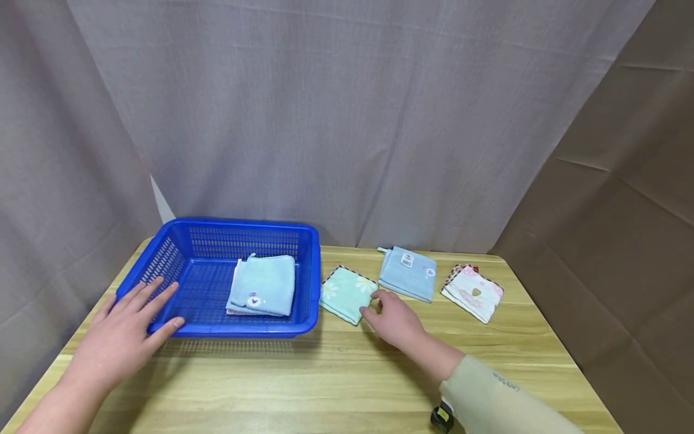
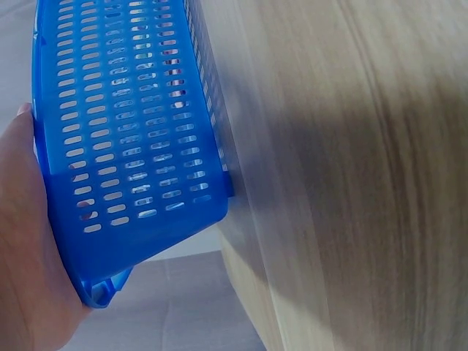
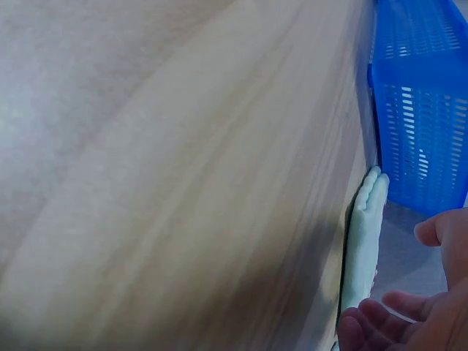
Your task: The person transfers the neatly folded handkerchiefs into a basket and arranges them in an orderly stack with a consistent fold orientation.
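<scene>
My left hand rests on the near left corner of a blue plastic basket, its fingers spread over the rim. Inside the basket lies a folded light blue towel on top of a pale one, of which only the edge shows. At the right edge of a folded mint green towel with white daisies is my right hand. In the right wrist view, the thumb stands apart from the fingers, and the fingertips are at the green towel's edge.
Right of the green towel lie a folded blue towel with a white label and a folded white and pink towel. All rest on a wooden table. A grey curtain hangs behind, and a brown panel stands at the right.
</scene>
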Available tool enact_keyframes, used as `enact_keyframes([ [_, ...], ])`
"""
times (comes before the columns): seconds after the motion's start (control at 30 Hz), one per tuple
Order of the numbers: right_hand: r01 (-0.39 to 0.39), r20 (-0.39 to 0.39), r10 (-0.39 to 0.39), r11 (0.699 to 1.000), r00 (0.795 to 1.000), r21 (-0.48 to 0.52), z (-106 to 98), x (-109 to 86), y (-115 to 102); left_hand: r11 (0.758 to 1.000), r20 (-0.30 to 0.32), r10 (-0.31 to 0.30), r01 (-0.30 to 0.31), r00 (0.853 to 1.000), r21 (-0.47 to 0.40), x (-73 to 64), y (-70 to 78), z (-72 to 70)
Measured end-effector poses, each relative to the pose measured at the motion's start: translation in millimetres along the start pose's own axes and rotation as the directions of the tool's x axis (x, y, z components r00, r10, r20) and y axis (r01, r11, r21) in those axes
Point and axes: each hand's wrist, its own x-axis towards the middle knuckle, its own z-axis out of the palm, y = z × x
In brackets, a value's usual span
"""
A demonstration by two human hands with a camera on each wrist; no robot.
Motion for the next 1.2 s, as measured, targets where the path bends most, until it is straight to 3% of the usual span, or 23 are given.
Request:
enact_keyframes([
  [0.37, -0.069, 0.072, 0.07, 0.998, 0.995, -0.01, -3, 11.1, 1, 1.0, 0.015, -0.007, 0.007, 1.0, -0.006, 0.1, -0.5, 1.2],
  [0.77, -0.113, 0.134, 0.124, 0.989, 0.983, -0.092, -1, 26.4, 3, 1.0, 0.007, -0.005, 0.005, 1.0, -0.006, 0.7, 0.2, 0.4],
  [0.97, -0.11, 0.125, 0.129, 0.983, 0.984, -0.149, 3, 35.5, 6, 1.0, 0.004, -0.004, 0.004, 1.0, -0.002, 0.7, -0.3, 1.2],
  [1.2, -0.175, 0.124, 0.196, 0.971, 0.973, -0.164, 5, 43.5, 6, 1.0, 0.002, -0.006, 0.006, 1.0, 0.001, 1.0, 0.0, 0.2],
])
